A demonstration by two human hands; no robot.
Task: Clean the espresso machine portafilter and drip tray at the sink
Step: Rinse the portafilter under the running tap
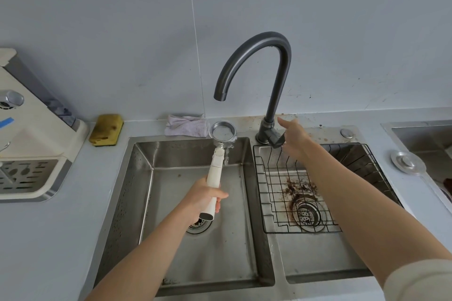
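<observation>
My left hand (205, 197) grips the white handle of the portafilter (223, 132), holding it over the left sink basin (203, 247). Its round metal basket sits under the dark curved faucet spout (254, 56), and water drips off the basket. My right hand (292, 138) rests on the faucet lever (277, 140) at the base of the tap. At the left edge stands the cream espresso machine (27, 134) with its slotted drip tray (29, 178) still in place.
The right basin holds a black wire rack (269, 193) over a drain ringed with coffee grounds (297, 189). A yellow sponge (106, 129) and a crumpled cloth (187, 125) lie behind the sink. A metal drain plug (408, 162) rests on the counter at the right.
</observation>
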